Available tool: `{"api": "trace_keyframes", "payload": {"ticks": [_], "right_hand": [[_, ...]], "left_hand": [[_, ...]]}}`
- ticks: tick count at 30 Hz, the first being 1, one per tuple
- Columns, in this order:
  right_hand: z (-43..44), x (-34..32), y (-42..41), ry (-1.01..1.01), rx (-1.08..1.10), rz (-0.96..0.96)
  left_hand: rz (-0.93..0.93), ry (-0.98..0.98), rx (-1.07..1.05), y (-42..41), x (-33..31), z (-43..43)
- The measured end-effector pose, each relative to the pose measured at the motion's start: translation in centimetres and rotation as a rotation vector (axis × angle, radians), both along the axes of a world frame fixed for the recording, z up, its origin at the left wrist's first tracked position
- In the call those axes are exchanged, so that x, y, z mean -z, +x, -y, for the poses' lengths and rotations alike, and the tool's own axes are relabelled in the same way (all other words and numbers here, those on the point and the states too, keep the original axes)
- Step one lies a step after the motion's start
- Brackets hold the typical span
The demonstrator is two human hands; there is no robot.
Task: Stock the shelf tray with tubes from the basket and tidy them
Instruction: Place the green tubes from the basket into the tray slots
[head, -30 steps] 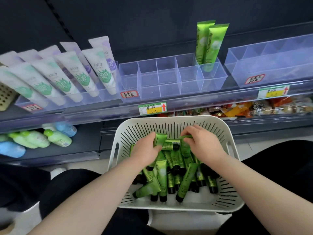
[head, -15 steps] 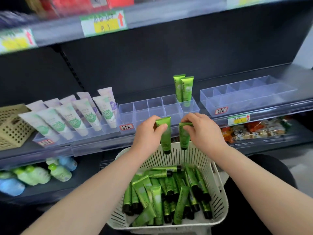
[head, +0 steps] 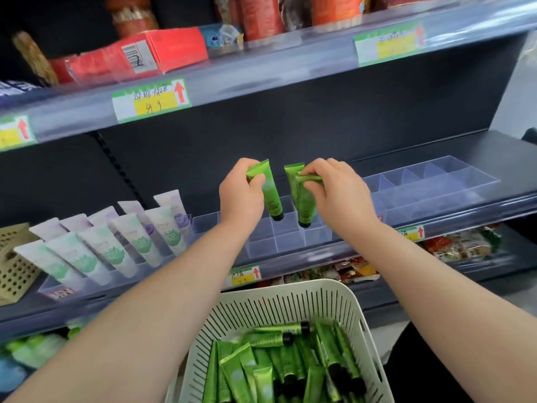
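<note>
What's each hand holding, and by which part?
Left hand: green plastic tube, pinched near its crimped top. Right hand: second green tube, same spot.

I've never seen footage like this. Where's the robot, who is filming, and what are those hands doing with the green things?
There is no robot here. These are a person's two bare hands, filmed by one wide-angle camera worn on the head, looking forward and down.

The left hand pinches a first green tube near its flat end, cap pointing down. The right hand holds a second green tube the same way. Both tubes hang over a clear divided tray on a shop shelf.

Below, a white slotted basket holds many more loose green tubes. Further left on the same shelf stand white tubes with green and purple prints.
</note>
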State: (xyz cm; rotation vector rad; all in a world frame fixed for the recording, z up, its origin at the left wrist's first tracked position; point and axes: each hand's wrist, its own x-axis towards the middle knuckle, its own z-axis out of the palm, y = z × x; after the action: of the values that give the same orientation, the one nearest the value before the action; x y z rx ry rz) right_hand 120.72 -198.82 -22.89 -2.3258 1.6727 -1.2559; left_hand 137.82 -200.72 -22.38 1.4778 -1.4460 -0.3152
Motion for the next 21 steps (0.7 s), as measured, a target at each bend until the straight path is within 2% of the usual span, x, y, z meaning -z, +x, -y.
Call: {"api": "trace_keyframes", "payload": {"ticks": [4, 11, 21], "right_hand": [[1.3, 0.6, 0.2, 0.003, -0.023, -0.017], [3.0, 0.9, 0.1, -0.018, -0.059, 0.012], [4.5, 0.8, 1.1, -0.002, -0.037, -0.01]], "left_hand": [[0.063, 0.019, 0.02, -0.6, -0.2, 3.0], [0.208, 0.18, 0.027, -0.5, 1.5, 7.2], [0.238, 0.233, 0.038, 0.6, 3.8, 8.6]]}}
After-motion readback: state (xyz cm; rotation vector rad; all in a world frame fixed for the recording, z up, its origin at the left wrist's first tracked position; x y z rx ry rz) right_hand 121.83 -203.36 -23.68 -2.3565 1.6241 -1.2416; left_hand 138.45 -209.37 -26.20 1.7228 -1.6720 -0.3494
